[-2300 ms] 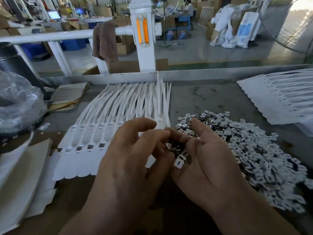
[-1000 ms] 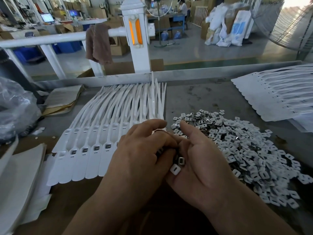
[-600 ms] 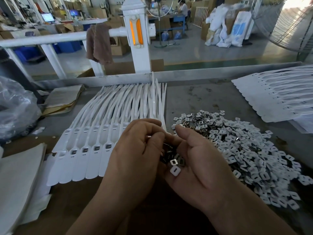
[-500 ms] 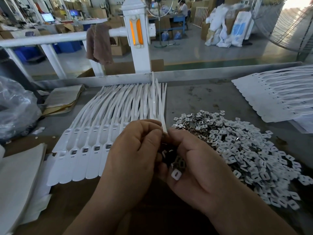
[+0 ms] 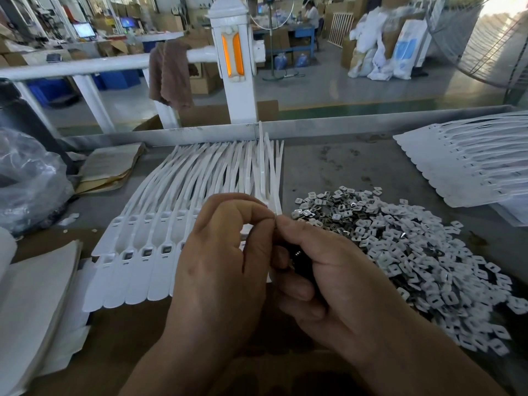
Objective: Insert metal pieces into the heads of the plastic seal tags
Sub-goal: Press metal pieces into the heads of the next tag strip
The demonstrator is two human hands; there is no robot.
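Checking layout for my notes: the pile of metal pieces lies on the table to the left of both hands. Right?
No. The head view shows the pile of metal pieces on the table to the right of the left hand and right hand, not the left.

Bare tabletop (image 5: 328, 164) runs to the far edge between the seal tags (image 5: 200, 178) and the metal pieces (image 5: 414, 247); a raised rim (image 5: 343, 128) walls that edge, a plastic bag (image 5: 28, 181) the left.
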